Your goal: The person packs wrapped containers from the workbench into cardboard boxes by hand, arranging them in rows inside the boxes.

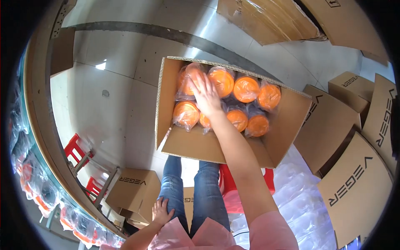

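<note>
My right hand [204,96] reaches into an open cardboard box [196,143] and lies with fingers stretched over a plastic-wrapped jar with an orange lid [185,85] in the far left corner. Two rows of similar wrapped orange-lidded jars stand in the box, among them one jar [246,89] in the far row and another jar [186,114] in the near left corner. My forearm and wrist partly cover the near row. My left hand [161,211] rests with fingers apart on my jeans at the left leg, holding nothing.
Left, a long table [35,137] bears several wrapped orange-lidded items. Cardboard boxes marked VEGER [350,183] stand at right, with another box [135,189] at lower left. A red stool [233,200] and clear plastic-wrapped goods [287,204] are near my legs.
</note>
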`<state>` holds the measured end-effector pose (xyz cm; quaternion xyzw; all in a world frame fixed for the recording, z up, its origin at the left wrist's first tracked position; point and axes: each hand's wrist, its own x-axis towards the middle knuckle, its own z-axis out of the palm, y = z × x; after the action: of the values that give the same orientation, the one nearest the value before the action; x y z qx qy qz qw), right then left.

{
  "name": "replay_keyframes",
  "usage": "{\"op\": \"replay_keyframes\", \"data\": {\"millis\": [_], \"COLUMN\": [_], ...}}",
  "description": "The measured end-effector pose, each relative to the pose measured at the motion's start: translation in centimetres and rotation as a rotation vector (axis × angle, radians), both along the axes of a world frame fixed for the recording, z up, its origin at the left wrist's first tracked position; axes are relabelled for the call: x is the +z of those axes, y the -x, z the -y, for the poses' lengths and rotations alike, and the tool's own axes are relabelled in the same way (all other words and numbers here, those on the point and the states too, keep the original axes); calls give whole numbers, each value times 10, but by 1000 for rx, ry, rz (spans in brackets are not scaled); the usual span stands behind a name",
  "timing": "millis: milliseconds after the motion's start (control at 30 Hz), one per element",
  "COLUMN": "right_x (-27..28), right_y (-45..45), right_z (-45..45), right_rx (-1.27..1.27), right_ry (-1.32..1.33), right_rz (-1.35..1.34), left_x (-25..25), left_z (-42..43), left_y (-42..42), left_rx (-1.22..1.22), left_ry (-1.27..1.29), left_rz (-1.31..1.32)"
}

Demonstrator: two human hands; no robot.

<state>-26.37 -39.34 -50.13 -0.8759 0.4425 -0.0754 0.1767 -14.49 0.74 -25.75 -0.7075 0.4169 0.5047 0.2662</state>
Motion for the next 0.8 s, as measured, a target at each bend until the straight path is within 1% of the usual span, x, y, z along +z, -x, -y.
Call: {"op": "replay_keyframes", "data": {"millis": [133,267,433,467,500,533,600,633,667,700,733,767,800], "right_x": [-34,-56,-51,-29,-2,19,64,94,121,145,152,180,163], "right_y": [-38,-49,-41,-37,-31,-24,2,21,47,75,110,133,178], "right_z": [12,19,28,32,36,32,19,11,1,-4,-15,-13,-35], "right_rx": [-37,-65,11,63,116,124,13,-60,-160,-222,-456,-693,-725], "right_ry": [65,-39,9,-76,-155,-138,-328,-359,-330,-167,-127,-234,65], "right_rz": [-73,-133,-250,-309,-368,-366,77,218,292,270,402,439,69], "left_x": [-5,-7,-8,-10,-13,-16,-24,-34,-54,-53,-54,-71,-73], "left_z": [-21,-34,-43,-42,-39,-35,-25,-11,-7,40,96,126,175], "left_y": [-3,1,7,7,2,-5,-15,-21,-24,-27,-37,-43,-52], "left_rx": [-12,78,65,74,133,193,316,554,588,616,645,587,523], "left_ry": [0,36,123,132,88,45,-38,-114,58,168,279,503,567], "left_rz": [17,-3,35,38,13,-14,-85,-26,38,31,31,15,-37]}}
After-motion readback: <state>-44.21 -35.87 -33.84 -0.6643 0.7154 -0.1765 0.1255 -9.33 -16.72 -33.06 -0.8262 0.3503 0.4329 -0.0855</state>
